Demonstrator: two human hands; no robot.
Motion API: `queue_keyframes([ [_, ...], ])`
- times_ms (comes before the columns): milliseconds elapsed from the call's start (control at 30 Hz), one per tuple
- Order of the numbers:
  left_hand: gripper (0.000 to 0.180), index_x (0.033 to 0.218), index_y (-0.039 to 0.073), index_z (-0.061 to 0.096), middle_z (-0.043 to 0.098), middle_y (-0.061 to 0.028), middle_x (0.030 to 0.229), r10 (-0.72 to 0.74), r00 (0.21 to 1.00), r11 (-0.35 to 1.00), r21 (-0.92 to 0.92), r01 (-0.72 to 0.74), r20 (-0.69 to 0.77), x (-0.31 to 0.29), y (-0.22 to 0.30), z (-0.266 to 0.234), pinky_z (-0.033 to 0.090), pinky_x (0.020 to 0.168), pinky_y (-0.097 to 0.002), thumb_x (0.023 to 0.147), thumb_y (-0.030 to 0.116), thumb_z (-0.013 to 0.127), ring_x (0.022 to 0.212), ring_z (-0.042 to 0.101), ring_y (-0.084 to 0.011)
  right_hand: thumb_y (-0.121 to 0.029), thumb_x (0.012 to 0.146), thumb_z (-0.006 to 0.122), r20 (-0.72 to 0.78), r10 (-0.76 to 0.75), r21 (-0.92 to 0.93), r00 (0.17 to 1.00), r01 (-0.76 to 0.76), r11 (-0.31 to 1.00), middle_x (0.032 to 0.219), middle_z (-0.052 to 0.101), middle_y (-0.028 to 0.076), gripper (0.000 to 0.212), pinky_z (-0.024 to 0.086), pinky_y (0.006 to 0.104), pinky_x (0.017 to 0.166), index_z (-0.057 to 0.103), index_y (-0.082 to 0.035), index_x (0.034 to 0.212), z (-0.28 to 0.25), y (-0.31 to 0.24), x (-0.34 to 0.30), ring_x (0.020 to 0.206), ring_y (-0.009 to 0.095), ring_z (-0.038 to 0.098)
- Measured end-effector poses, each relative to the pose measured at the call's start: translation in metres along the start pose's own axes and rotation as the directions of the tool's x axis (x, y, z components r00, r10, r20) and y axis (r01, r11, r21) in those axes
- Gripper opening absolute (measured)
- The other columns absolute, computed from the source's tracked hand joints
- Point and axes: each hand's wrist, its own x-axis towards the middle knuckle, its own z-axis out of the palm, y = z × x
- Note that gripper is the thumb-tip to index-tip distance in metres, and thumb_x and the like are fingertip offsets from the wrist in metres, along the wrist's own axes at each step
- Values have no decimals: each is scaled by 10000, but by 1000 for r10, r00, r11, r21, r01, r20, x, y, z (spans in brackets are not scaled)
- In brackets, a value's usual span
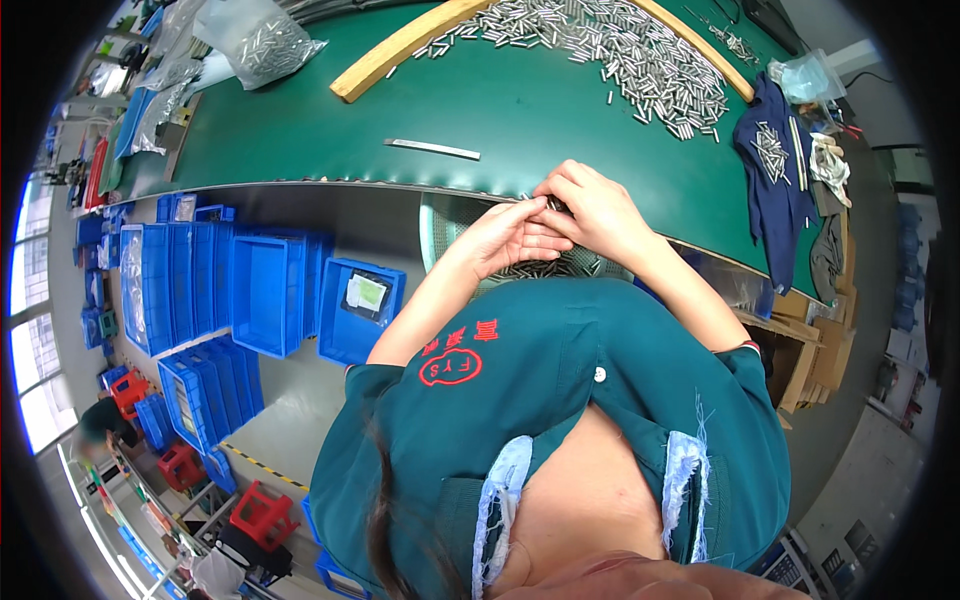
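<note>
The view looked steeply down from the wearer's head, through the left of two side-by-side fisheye cameras, upright. It took in the left grip [508, 240] and right grip [600, 212] from above and behind, at close range. The shirt [550, 350] was nearer the camera than either grip and filled the space below them; the surface [300, 130] spread beyond them, and the floor [295, 410] to their left lay farther off, edges bending toward a dark rim.

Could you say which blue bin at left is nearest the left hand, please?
The rightmost bin, holding a labelled packet; the others sit farther from the left hand.
</note>
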Motion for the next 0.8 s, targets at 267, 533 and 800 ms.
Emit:
queue_keyframes([
  [267,381,1067,-60,578,665,-188,1001,-1,999,993,119,-4,45,1,4,-3,585,759,-347,982,292,457,916,684,-279,-206,806,679,-28,-71,29,997,71,997,960,569,69,218,503,363,728,613,-91,979,4,2,-1,875,256,601],
  [533,438,1134,-50,582,656,-150,1043,143,988,912,380,-155,61,-6,0,2,556,795,-318,989,337,439,918,672,-227,-202,833,652,22,-7,178,1000,3,984,969,569,92,247,502,367,768,616,-72,1039,-1,-6,-7,892,266,598],
  [800,334,999,-30,626,691,-109,885,350,927,643,686,-341,134,-20,25,23,545,741,-290,986,244,435,813,672,-169,-121,881,609,-62,63,542,996,-19,840,1047,570,91,330,503,291,780,573,-59,1203,-22,-4,-7,917,177,599],
])
